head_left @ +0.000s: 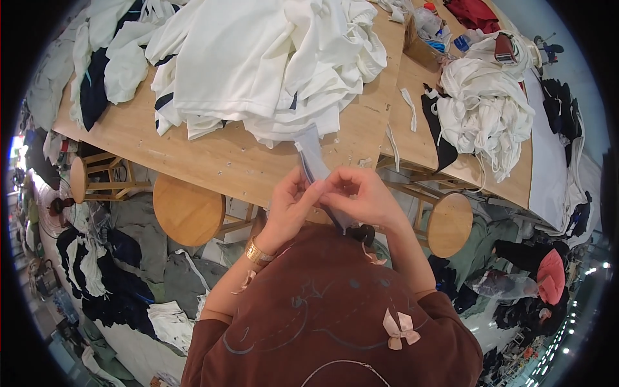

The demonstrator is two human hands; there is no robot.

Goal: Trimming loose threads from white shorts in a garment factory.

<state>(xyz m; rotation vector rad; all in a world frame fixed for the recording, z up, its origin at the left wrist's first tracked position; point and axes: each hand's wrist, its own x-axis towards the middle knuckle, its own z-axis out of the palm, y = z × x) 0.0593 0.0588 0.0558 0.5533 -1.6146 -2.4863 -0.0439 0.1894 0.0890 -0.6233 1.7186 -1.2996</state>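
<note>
White garments (pixel 258 64), perhaps shirts; stools (pixel 187 209)

A garment workshop, crowded with cloth.

Long wooden worktables (pixel 213 158) run across the far side, heaped with white garments (pixel 258 64) and dark navy pieces (pixel 93 84); a second pile of white cloth (pixel 483 109) lies on the table to the right. Round wooden stools (pixel 187 209) stand near the table edge. More clothing lies on the floor at the left (pixel 109 284), and a standing fan (pixel 55 206) shows at the far left.
</note>
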